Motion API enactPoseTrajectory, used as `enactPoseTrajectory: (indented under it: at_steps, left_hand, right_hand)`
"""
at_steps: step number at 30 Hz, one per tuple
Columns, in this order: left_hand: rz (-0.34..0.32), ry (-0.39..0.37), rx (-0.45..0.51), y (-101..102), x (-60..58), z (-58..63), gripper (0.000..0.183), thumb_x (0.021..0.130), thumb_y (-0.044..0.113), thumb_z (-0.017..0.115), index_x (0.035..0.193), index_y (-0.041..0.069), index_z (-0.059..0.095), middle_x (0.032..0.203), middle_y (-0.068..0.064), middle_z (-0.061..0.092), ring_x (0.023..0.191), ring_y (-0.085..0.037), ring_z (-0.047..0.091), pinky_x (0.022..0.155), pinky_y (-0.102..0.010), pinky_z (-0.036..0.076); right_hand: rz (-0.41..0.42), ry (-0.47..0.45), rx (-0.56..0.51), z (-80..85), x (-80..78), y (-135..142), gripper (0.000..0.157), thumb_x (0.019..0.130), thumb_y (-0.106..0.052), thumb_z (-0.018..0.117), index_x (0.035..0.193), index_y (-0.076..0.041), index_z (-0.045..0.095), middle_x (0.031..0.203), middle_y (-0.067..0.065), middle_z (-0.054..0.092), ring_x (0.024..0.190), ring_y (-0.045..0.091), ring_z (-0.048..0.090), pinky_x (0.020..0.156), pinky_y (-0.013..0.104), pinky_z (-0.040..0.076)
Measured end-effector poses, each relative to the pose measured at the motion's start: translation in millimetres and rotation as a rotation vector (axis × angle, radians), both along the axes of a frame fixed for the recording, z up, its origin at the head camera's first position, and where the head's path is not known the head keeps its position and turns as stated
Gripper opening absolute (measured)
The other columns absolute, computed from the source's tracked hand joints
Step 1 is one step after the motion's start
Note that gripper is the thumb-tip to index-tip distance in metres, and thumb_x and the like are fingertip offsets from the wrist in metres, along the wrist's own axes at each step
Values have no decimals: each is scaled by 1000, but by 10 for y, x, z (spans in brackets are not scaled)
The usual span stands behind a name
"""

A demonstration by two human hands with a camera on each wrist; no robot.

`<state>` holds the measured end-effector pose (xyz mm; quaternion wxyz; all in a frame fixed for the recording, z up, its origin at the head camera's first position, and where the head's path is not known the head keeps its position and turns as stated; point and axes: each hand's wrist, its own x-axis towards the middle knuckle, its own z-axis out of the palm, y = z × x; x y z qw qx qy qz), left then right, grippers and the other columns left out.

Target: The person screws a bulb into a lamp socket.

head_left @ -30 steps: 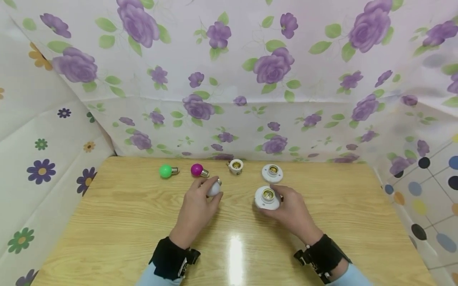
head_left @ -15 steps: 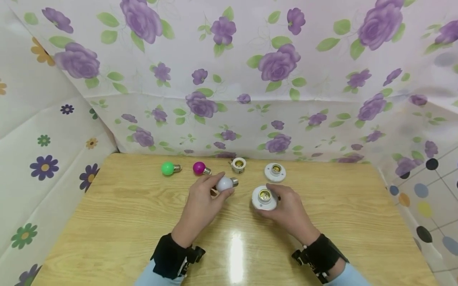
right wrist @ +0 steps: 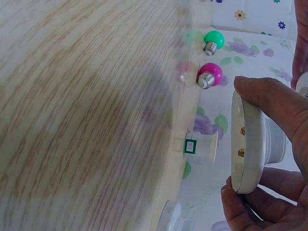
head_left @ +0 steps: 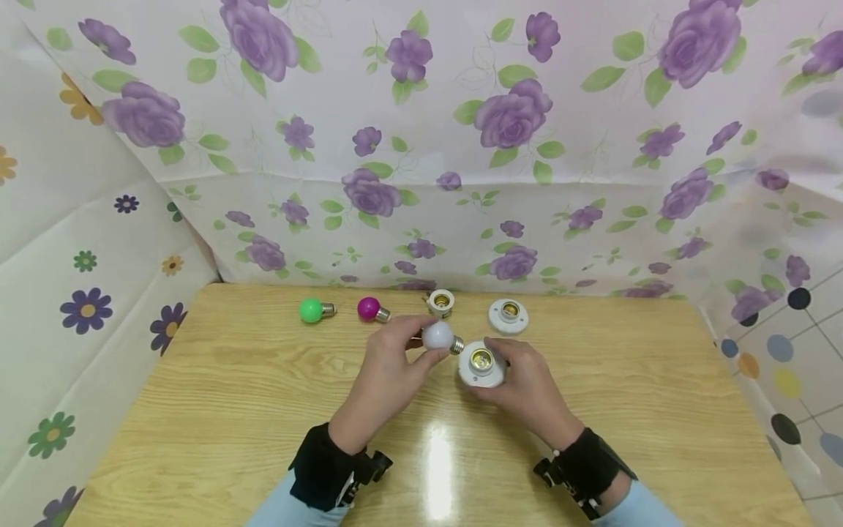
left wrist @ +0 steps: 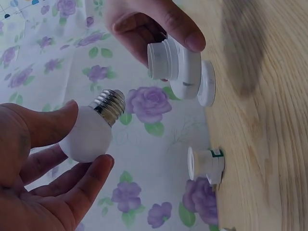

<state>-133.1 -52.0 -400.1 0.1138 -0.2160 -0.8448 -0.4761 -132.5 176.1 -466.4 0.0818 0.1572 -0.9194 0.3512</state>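
Observation:
My left hand (head_left: 388, 366) pinches a white light bulb (left wrist: 89, 137) by its globe, thumb on one side and fingers on the other. The bulb's metal screw base (left wrist: 110, 106) points toward the right hand. With thumb and fingers, my right hand (head_left: 530, 373) grips the rim of a round white lamp socket (head_left: 482, 364), raised off the table. Its brass-lined opening faces up toward the head camera. The right wrist view shows the socket's underside with two brass screws (right wrist: 242, 152). Bulb and socket are close together but apart.
Along the back of the wooden table (head_left: 263, 410) lie a green bulb (head_left: 312, 310) and a magenta bulb (head_left: 370, 309). A small white socket (head_left: 440, 301) and another round white socket (head_left: 508, 316) stand to their right. Flowered cloth (head_left: 395, 219) rises behind the table.
My left hand has carried the white bulb rightward, close to the held socket, and its screw base now shows more fully. The right hand has shifted slightly left with the socket.

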Motion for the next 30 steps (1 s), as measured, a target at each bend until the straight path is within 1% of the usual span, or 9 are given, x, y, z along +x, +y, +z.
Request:
enactPoseTrajectory:
  at_steps: [5, 10, 16, 22, 26, 30]
  left_hand:
    - [-53, 8, -13, 83, -18, 2, 43, 79, 11, 73, 120, 8, 59, 113, -1, 57, 102, -8, 53, 79, -22, 47]
    - [-84, 28, -95, 152, -9, -4, 44, 81, 11, 72, 122, 8, 58, 116, -1, 56, 102, -9, 53, 81, -21, 45]
    - [-100, 78, -205, 228, -1, 4, 43, 82, 13, 70, 123, 10, 58, 122, -3, 55, 110, -13, 51, 89, -19, 40]
    - [-114, 138, -290, 279, -3, -7, 42, 82, 8, 70, 122, 11, 59, 124, -5, 53, 113, -18, 50, 91, -22, 39]
    - [-131, 171, -344, 298, 1, 0, 44, 81, 5, 69, 123, 10, 58, 125, -7, 52, 114, -20, 49, 93, -22, 37]
    - [-138, 186, -369, 317, 5, 9, 46, 83, 8, 69, 126, 7, 54, 123, -8, 54, 112, -19, 49, 93, -22, 37]
  right_hand:
    - [20, -15, -13, 2, 0, -15, 74, 61, -37, 86, 123, -9, 58, 121, -4, 56, 111, 12, 48, 91, 32, 41]
    - [43, 21, -12, 1, -8, -27, 73, 61, -38, 85, 123, -11, 58, 119, -5, 57, 109, 10, 48, 89, 31, 41]
    - [58, 56, -10, 5, -29, -34, 72, 61, -40, 85, 123, -17, 58, 116, -11, 57, 106, 8, 49, 87, 30, 42]
    - [52, 68, -15, 12, -38, -49, 68, 61, -41, 85, 121, -24, 59, 112, -16, 57, 102, 5, 49, 84, 29, 42]
    - [51, 80, -18, 10, -50, -53, 66, 60, -42, 84, 119, -25, 59, 110, -17, 57, 100, 5, 50, 82, 29, 42]
    - [57, 90, -27, 2, -62, -54, 65, 61, -42, 84, 118, -25, 60, 109, -17, 57, 100, 6, 50, 82, 30, 43]
